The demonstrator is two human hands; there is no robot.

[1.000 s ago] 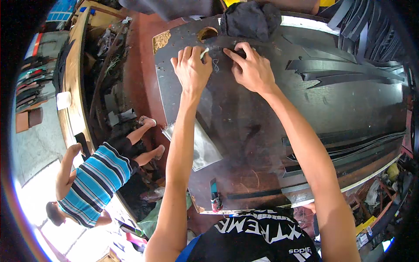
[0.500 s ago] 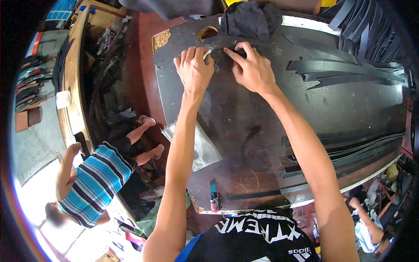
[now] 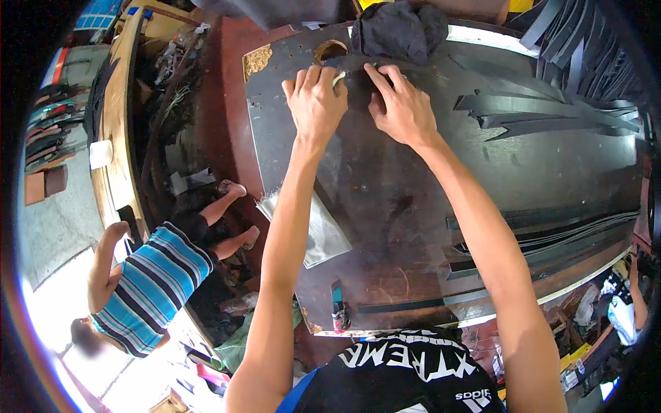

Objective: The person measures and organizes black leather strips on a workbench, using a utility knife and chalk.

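Observation:
My left hand (image 3: 317, 103) is closed near the far left of the dark table (image 3: 385, 172), gripping a small white piece (image 3: 339, 78) whose kind I cannot make out. Its tip sticks out beside the index finger. A short way to the right, my right hand (image 3: 405, 107) rests with its index finger stretched forward to the tabletop and its thumb apart. I see nothing held in it. Just beyond both hands lie a round hole (image 3: 331, 51) in the table and a bundled black cloth (image 3: 399, 31).
Black strips (image 3: 544, 113) lie at the right, with more long strips (image 3: 551, 241) near the front edge. A folded silvery sheet (image 3: 323, 234) is under my left forearm. A cutter knife (image 3: 339, 306) lies at the near edge. A person in a striped shirt (image 3: 162, 282) is at the left.
Both hands have shifted slightly away from me and to the right. Loose threads beside my left hand no longer show. At the lower right, another person has moved towards the edge of view.

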